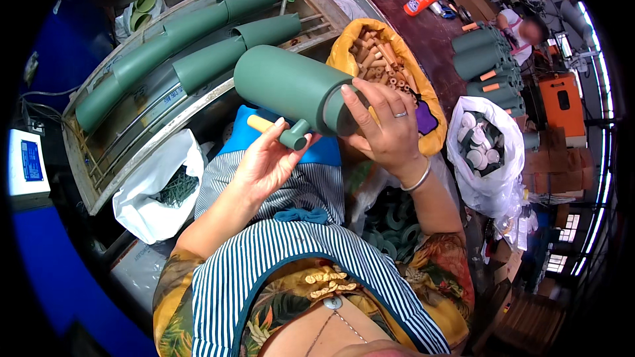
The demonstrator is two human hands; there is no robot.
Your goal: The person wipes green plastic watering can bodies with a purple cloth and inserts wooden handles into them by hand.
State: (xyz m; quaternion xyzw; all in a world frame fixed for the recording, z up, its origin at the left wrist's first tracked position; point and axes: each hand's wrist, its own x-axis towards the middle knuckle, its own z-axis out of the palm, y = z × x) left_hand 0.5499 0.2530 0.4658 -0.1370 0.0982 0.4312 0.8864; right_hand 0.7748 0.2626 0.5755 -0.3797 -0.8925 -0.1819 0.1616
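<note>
A large dark-green cylinder lies across in front of me, tilted down to the right, above my lap. My right hand grips its ringed right end, with fingers over the top and the thumb hidden. Just below the cylinder, my left hand pinches a small green fitting between thumb and fingers. From that fitting a tan peg sticks out to the upper left. I cannot tell whether the fitting touches the cylinder.
Beyond is a wooden-framed rack holding green tubes. A yellow sack of tan pegs stands behind my right hand. White bags flank me. Green rings lie by my right forearm; a co-worker is far right.
</note>
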